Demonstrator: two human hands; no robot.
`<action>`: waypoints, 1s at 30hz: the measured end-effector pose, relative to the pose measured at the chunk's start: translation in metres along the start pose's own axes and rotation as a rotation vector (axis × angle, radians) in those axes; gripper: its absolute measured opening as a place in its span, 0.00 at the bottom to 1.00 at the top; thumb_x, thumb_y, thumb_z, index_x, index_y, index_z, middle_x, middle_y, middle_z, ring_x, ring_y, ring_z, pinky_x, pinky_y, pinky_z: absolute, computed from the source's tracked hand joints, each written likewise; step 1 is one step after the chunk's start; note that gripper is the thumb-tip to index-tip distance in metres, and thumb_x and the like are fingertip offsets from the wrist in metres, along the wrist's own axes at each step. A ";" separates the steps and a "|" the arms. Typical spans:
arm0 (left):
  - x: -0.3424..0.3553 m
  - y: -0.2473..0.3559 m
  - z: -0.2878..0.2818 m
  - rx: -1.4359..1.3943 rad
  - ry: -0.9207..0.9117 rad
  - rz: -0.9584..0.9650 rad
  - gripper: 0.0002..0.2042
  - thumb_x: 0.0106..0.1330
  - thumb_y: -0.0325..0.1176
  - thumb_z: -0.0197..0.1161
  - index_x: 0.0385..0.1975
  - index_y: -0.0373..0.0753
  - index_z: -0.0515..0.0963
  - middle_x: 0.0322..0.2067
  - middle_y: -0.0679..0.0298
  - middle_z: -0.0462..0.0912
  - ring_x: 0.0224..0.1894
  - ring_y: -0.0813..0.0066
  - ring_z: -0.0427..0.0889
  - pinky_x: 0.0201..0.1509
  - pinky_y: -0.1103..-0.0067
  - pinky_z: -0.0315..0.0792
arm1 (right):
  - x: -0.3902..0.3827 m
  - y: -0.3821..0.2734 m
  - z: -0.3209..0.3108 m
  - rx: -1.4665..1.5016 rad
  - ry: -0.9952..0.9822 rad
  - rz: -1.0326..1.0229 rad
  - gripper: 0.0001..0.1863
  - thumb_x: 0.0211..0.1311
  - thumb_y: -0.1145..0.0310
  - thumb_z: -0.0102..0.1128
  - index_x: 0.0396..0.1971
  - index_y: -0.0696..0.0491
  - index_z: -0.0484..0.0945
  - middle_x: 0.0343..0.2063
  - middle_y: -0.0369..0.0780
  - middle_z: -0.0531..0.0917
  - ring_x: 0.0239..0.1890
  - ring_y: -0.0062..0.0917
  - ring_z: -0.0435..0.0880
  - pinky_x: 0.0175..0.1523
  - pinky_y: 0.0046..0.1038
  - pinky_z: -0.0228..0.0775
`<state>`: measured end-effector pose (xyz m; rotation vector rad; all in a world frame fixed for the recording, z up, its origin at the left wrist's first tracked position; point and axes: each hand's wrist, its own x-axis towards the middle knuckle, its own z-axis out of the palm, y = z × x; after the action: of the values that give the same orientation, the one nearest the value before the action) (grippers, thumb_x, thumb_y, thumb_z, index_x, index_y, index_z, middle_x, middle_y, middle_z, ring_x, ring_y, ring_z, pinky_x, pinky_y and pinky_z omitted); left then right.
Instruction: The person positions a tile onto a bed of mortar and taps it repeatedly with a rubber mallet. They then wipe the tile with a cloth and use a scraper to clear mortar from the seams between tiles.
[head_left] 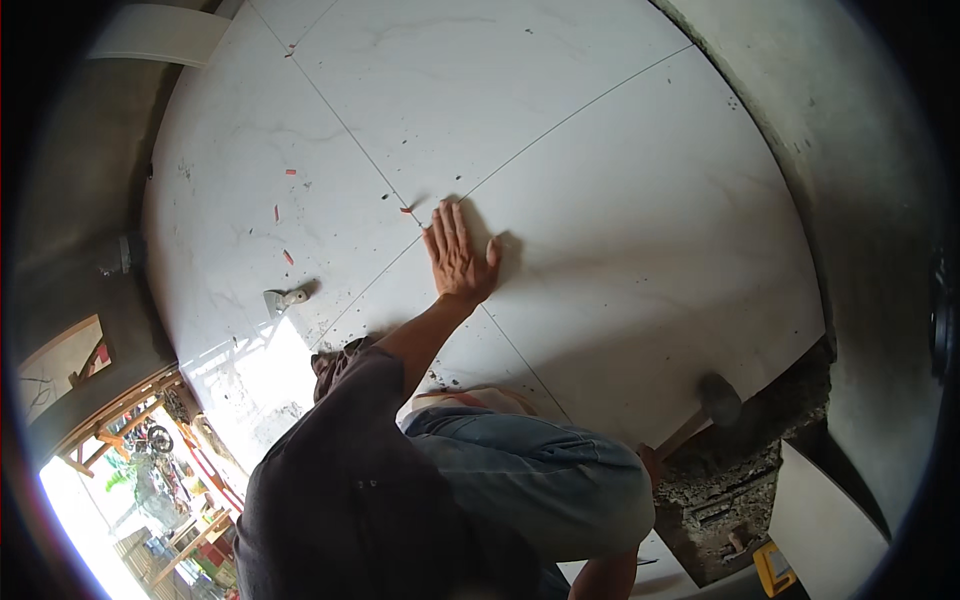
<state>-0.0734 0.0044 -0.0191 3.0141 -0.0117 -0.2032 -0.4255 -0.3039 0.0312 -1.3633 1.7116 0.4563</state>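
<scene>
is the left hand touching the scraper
Apart: the head view plainly shows white tiled floor between the left hand and the scraper.

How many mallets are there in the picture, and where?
1 mallet: at lower right, its handle in the right hand, which the knee partly hides.

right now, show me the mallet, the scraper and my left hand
mallet [719, 400]: head camera view, on its dark, blunt head
scraper [286, 299]: head camera view, near where blade meets handle
left hand [460, 266]: head camera view, on the back of the hand
</scene>
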 end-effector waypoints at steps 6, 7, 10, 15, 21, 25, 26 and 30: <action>-0.094 -0.076 -0.005 0.135 -0.150 -0.079 0.41 0.67 0.53 0.48 0.70 0.32 0.40 0.72 0.47 0.38 0.74 0.52 0.34 0.72 0.51 0.28 | 0.011 0.021 0.013 -0.326 -0.102 -0.427 0.13 0.56 0.63 0.55 0.21 0.58 0.70 0.15 0.39 0.70 0.14 0.25 0.70 0.22 0.31 0.61; -0.102 -0.081 -0.006 0.208 -0.213 -0.104 0.41 0.67 0.53 0.49 0.70 0.32 0.40 0.72 0.47 0.37 0.74 0.51 0.33 0.71 0.49 0.27 | 0.003 0.012 0.012 -0.245 -0.151 -0.360 0.14 0.57 0.63 0.55 0.21 0.58 0.70 0.14 0.39 0.69 0.13 0.24 0.69 0.21 0.30 0.59; -0.083 -0.069 -0.011 0.112 -0.161 0.066 0.41 0.67 0.51 0.49 0.70 0.32 0.40 0.72 0.47 0.36 0.74 0.50 0.32 0.70 0.47 0.26 | -0.007 0.005 0.012 -0.083 -0.196 -0.271 0.14 0.59 0.62 0.54 0.21 0.56 0.70 0.13 0.37 0.67 0.12 0.21 0.66 0.19 0.28 0.57; -0.071 -0.036 0.004 0.070 -0.102 0.240 0.43 0.65 0.50 0.52 0.69 0.29 0.39 0.70 0.40 0.36 0.74 0.44 0.31 0.70 0.46 0.27 | -0.027 -0.013 0.017 -0.033 -0.199 -0.147 0.13 0.61 0.60 0.54 0.23 0.54 0.69 0.13 0.33 0.65 0.10 0.18 0.62 0.16 0.25 0.53; -0.140 0.043 0.013 0.048 -0.381 1.016 0.36 0.62 0.58 0.52 0.68 0.45 0.58 0.70 0.49 0.49 0.72 0.47 0.44 0.68 0.42 0.38 | -0.030 -0.013 0.029 0.377 0.024 -0.091 0.14 0.64 0.59 0.58 0.29 0.55 0.72 0.12 0.29 0.64 0.11 0.14 0.63 0.16 0.23 0.54; -0.123 0.054 0.017 0.065 -0.389 1.391 0.37 0.57 0.65 0.55 0.67 0.57 0.61 0.70 0.52 0.51 0.71 0.47 0.46 0.68 0.40 0.35 | -0.052 -0.061 0.015 0.436 0.185 -0.150 0.16 0.63 0.57 0.60 0.25 0.55 0.73 0.11 0.28 0.65 0.11 0.13 0.63 0.16 0.22 0.53; -0.116 0.056 0.017 0.044 -0.428 1.476 0.37 0.57 0.66 0.55 0.66 0.60 0.61 0.70 0.55 0.50 0.72 0.49 0.46 0.68 0.40 0.33 | -0.057 -0.071 0.013 0.469 0.245 -0.203 0.17 0.63 0.57 0.60 0.24 0.56 0.73 0.11 0.28 0.66 0.12 0.13 0.64 0.17 0.22 0.54; -0.095 0.092 0.022 0.044 -0.465 1.776 0.35 0.57 0.67 0.54 0.66 0.65 0.60 0.71 0.61 0.49 0.73 0.56 0.46 0.70 0.43 0.32 | -0.054 -0.064 0.014 0.426 0.475 -0.476 0.22 0.63 0.59 0.60 0.16 0.59 0.73 0.13 0.32 0.73 0.15 0.16 0.69 0.21 0.26 0.59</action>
<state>-0.1701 -0.0886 -0.0171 1.7755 -2.3521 -0.5861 -0.3607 -0.2831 0.0814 -1.5600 1.6360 -0.5103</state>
